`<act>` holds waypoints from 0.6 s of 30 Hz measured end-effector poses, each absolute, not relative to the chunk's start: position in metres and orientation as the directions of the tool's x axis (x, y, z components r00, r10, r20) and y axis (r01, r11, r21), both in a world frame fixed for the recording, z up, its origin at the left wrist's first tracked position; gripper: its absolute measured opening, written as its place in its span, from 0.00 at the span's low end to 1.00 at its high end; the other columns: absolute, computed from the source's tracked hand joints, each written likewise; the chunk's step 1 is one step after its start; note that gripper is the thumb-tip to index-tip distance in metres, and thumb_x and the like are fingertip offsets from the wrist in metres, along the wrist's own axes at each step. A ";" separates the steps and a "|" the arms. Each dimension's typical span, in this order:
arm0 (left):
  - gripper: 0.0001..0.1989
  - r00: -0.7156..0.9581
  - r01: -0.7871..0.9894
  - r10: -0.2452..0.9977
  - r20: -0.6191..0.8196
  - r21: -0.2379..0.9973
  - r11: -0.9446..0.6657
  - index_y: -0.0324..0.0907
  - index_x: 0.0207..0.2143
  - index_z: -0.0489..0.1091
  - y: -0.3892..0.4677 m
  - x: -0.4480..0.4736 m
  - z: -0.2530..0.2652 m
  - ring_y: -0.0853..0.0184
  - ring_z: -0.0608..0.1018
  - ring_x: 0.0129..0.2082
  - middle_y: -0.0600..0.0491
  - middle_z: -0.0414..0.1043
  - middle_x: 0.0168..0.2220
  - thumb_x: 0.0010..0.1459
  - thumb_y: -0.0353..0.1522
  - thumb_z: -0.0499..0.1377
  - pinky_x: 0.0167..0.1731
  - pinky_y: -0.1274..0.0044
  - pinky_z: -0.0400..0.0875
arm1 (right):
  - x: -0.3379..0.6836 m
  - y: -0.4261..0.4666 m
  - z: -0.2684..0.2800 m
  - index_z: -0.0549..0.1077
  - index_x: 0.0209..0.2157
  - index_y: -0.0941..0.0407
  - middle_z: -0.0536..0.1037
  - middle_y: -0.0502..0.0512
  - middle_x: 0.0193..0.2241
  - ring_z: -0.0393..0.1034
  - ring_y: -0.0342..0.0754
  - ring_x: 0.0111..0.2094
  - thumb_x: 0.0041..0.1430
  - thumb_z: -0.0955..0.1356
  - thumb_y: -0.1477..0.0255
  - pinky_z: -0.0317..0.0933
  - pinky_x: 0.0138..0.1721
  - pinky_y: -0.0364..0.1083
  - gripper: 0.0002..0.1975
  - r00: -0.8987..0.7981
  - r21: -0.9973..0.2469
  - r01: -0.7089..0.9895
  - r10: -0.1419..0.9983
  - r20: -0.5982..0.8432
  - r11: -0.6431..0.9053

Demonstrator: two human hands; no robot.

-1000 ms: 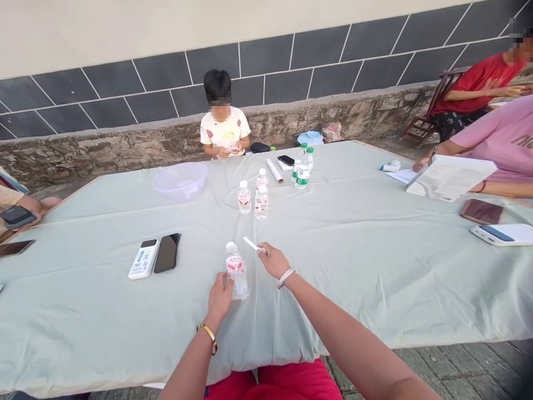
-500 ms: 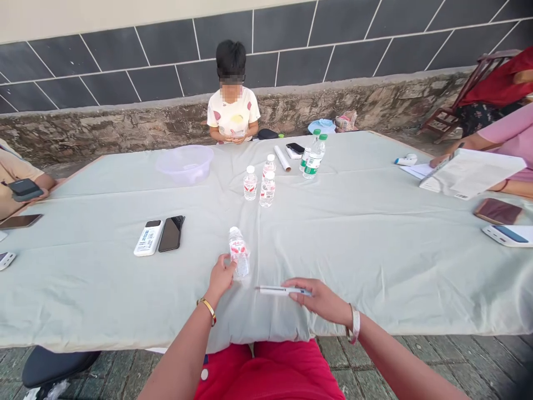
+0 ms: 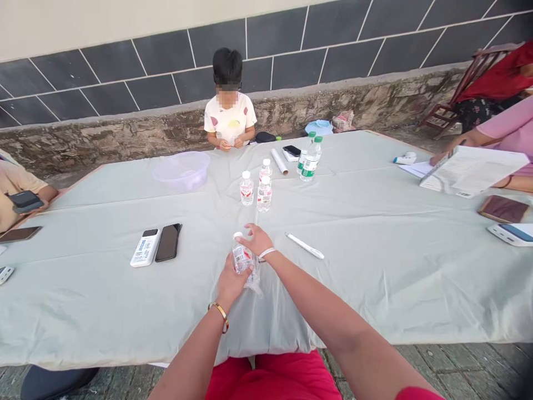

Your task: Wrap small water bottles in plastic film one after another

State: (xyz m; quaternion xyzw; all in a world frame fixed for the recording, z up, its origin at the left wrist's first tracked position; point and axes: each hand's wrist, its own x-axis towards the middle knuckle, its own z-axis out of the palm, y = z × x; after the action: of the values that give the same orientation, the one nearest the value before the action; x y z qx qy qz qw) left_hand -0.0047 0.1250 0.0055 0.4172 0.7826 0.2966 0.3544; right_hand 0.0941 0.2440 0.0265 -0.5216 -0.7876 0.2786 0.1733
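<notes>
My left hand (image 3: 233, 282) is wrapped round the lower part of a clear plastic water bottle (image 3: 243, 255) with a red and white label. The bottle leans slightly on the tablecloth, its white cap pointing away from me. Beside the cap is my right hand (image 3: 257, 241), thumb and forefinger apart; whether the thumb touches the cap I cannot tell. A white pen (image 3: 305, 245) lies on the cloth to the right of my right forearm. Three similar water bottles (image 3: 264, 195) stand upright a little farther off.
A pale cloth covers the table (image 3: 375, 266). To the left lie a white power bank (image 3: 145, 248) and a black phone (image 3: 169, 243). Farther back are a translucent basin (image 3: 182, 171), a paper roll (image 3: 279, 161) and green-capped bottles (image 3: 308, 164). People sit opposite and at both sides.
The pen has left my right hand and lies on the table. That hand has moved left to the bottle's cap. My left hand now grips the bottle more fully.
</notes>
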 end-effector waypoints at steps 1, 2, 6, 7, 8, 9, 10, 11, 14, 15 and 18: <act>0.37 -0.402 0.448 0.863 -0.306 0.757 0.476 0.42 0.60 0.51 0.125 -0.004 0.006 0.59 0.75 0.40 0.47 0.72 0.42 0.52 0.46 0.58 0.37 0.73 0.66 | 0.084 0.249 0.024 0.70 0.44 0.54 0.75 0.53 0.36 0.69 0.44 0.33 0.54 0.68 0.59 0.58 0.32 0.41 0.19 -0.413 -0.640 0.711 0.910 -0.047 0.290; 0.36 -0.402 0.452 0.864 -0.303 0.755 0.475 0.42 0.60 0.52 0.124 -0.005 0.006 0.60 0.75 0.40 0.47 0.72 0.42 0.52 0.47 0.57 0.36 0.73 0.66 | 0.078 0.254 0.020 0.71 0.39 0.54 0.75 0.52 0.33 0.69 0.44 0.31 0.55 0.67 0.61 0.57 0.31 0.41 0.14 -0.416 -0.641 0.714 0.907 -0.065 0.282; 0.32 -0.424 0.459 0.857 -0.294 0.746 0.483 0.42 0.57 0.56 0.117 -0.017 0.002 0.61 0.74 0.39 0.48 0.71 0.41 0.54 0.47 0.54 0.38 0.73 0.66 | 0.095 0.269 0.002 0.71 0.30 0.56 0.75 0.50 0.27 0.67 0.43 0.30 0.59 0.64 0.71 0.55 0.30 0.40 0.06 -0.345 -0.607 0.761 0.935 -0.077 0.231; 0.30 -0.436 0.457 0.850 -0.296 0.741 0.492 0.41 0.57 0.57 0.116 -0.022 0.000 0.61 0.74 0.39 0.48 0.70 0.41 0.55 0.45 0.53 0.38 0.72 0.66 | 0.104 0.272 -0.001 0.71 0.29 0.56 0.75 0.51 0.27 0.67 0.44 0.30 0.59 0.63 0.73 0.55 0.30 0.41 0.06 -0.314 -0.592 0.778 0.946 -0.080 0.209; 0.29 -0.448 0.452 0.842 -0.301 0.737 0.503 0.41 0.57 0.57 0.115 -0.028 -0.001 0.62 0.73 0.39 0.48 0.70 0.40 0.56 0.44 0.52 0.39 0.73 0.67 | 0.113 0.274 -0.004 0.71 0.29 0.56 0.75 0.52 0.27 0.67 0.45 0.30 0.59 0.63 0.74 0.54 0.30 0.41 0.07 -0.283 -0.577 0.795 0.955 -0.084 0.185; 0.27 -0.458 0.445 0.834 -0.308 0.732 0.515 0.41 0.57 0.56 0.114 -0.033 -0.002 0.62 0.73 0.39 0.49 0.70 0.39 0.57 0.42 0.51 0.38 0.73 0.67 | 0.120 0.276 -0.005 0.71 0.30 0.57 0.75 0.53 0.27 0.67 0.46 0.30 0.59 0.63 0.75 0.54 0.30 0.42 0.07 -0.255 -0.563 0.810 0.963 -0.085 0.164; 0.27 -0.465 0.437 0.827 -0.317 0.730 0.526 0.42 0.57 0.56 0.114 -0.038 -0.002 0.63 0.73 0.38 0.49 0.70 0.39 0.57 0.41 0.50 0.37 0.73 0.67 | 0.126 0.276 -0.005 0.71 0.31 0.57 0.75 0.55 0.29 0.68 0.46 0.30 0.59 0.62 0.76 0.54 0.30 0.42 0.07 -0.232 -0.552 0.820 0.969 -0.081 0.150; 0.26 -0.464 0.430 0.823 -0.328 0.729 0.533 0.42 0.58 0.55 0.115 -0.042 -0.002 0.64 0.74 0.38 0.50 0.70 0.39 0.58 0.40 0.49 0.35 0.74 0.68 | 0.129 0.274 -0.003 0.72 0.33 0.58 0.75 0.57 0.32 0.68 0.47 0.31 0.59 0.62 0.76 0.55 0.31 0.43 0.07 -0.215 -0.545 0.826 0.974 -0.069 0.144; 0.27 -0.417 0.427 0.834 -0.362 0.732 0.531 0.44 0.57 0.56 0.119 -0.047 -0.002 0.64 0.74 0.33 0.52 0.70 0.35 0.57 0.44 0.51 0.29 0.76 0.69 | 0.130 0.252 0.010 0.70 0.43 0.58 0.72 0.61 0.44 0.69 0.48 0.37 0.60 0.61 0.75 0.58 0.37 0.44 0.11 -0.208 -0.548 0.817 0.978 0.015 0.182; 0.28 -0.393 0.427 0.840 -0.374 0.735 0.527 0.44 0.56 0.57 0.121 -0.046 -0.002 0.64 0.74 0.32 0.52 0.69 0.33 0.55 0.46 0.52 0.26 0.76 0.69 | 0.128 0.240 0.014 0.68 0.45 0.56 0.71 0.60 0.46 0.69 0.47 0.38 0.61 0.60 0.74 0.58 0.39 0.45 0.12 -0.256 -0.559 0.792 0.965 0.061 0.246; 0.29 -0.319 0.406 0.847 -0.425 0.746 0.528 0.43 0.53 0.59 0.126 -0.042 -0.002 0.65 0.74 0.27 0.53 0.68 0.30 0.53 0.48 0.55 0.20 0.77 0.68 | 0.124 0.197 0.020 0.68 0.46 0.53 0.71 0.56 0.46 0.69 0.47 0.38 0.60 0.64 0.67 0.60 0.39 0.45 0.12 -0.586 -0.596 0.587 0.796 0.155 0.548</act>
State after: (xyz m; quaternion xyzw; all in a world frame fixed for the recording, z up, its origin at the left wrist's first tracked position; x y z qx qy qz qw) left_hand -0.0423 0.1257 -0.0018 0.4079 0.7679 0.2642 0.4174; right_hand 0.1235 0.1968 0.0198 -0.4045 -0.8547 0.2497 0.2088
